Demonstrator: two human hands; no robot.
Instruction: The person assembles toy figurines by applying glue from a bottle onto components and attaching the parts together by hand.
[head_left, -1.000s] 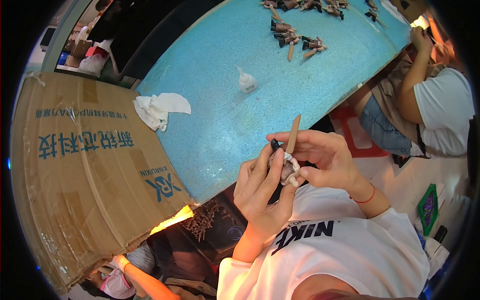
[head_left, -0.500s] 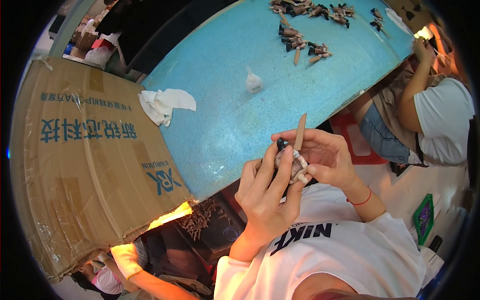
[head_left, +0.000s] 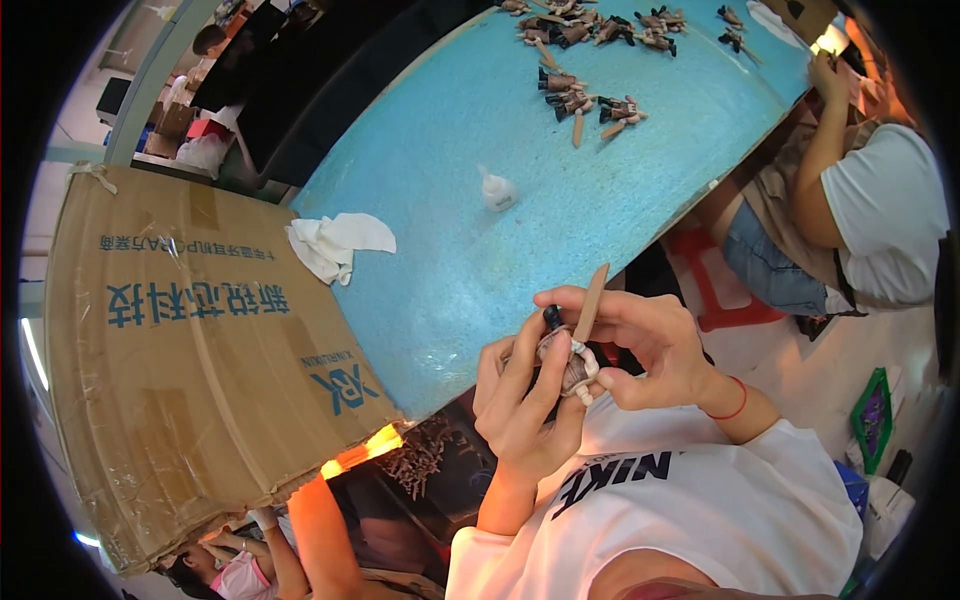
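Held up in front of my chest is a small toy figurine (head_left: 576, 376) with a black end on top, a brown body and pale limbs. A flat brown blade-like stick (head_left: 592, 303) juts up from it. My left hand (head_left: 524, 402) pinches the figurine between thumb and fingers. From the other side my right hand (head_left: 660, 350) closes on it, thumb by its pale arm and index finger stretched behind the stick. Beyond my hands, a small white squeeze bottle (head_left: 497, 191) stands on the blue tabletop (head_left: 420, 270).
Several similar figurines (head_left: 570, 100) lie at the table's far side. A crumpled white cloth (head_left: 335, 245) rests beside a large cardboard sheet (head_left: 200, 330) on the left. Below the table edge a dark bin (head_left: 440, 470) holds brown pieces. A co-worker (head_left: 880, 210) sits at right, near a red stool (head_left: 705, 280).
My view has shifted a little, so table items sit lower or further left. Both hands keep hold of the figurine, nearly unchanged. At lower left, another person's arm has moved.
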